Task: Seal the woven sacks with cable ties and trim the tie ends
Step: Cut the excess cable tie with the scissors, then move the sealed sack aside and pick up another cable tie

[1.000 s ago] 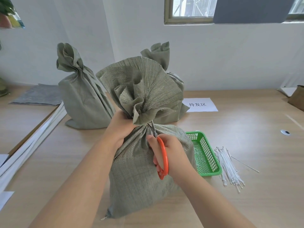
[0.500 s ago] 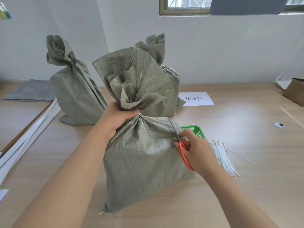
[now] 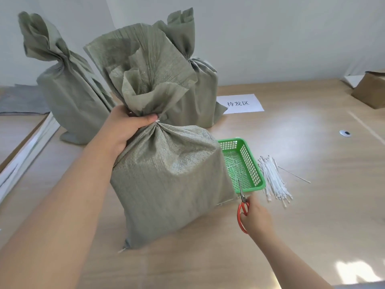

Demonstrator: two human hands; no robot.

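Observation:
A grey-green woven sack (image 3: 166,180) stands upright in front of me. My left hand (image 3: 127,128) grips its gathered neck, where a white cable tie (image 3: 157,121) shows beside my thumb. My right hand (image 3: 255,217) holds orange-handled scissors (image 3: 242,205) low on the table by the sack's right bottom corner, blades together and pointing up toward a green basket (image 3: 252,161). The basket holds several cut tie ends. A pile of white cable ties (image 3: 273,180) lies right of the basket.
Two more tied sacks stand behind, one at the left (image 3: 68,97) and one at the back (image 3: 198,90). A paper label (image 3: 239,104) lies on the wooden table. A cardboard box (image 3: 370,88) sits far right. Flat sheets (image 3: 23,99) lie at the left.
My right hand has carried the scissors from the sack's neck down and to the right, to the table by the basket. My left hand keeps its grip on the neck.

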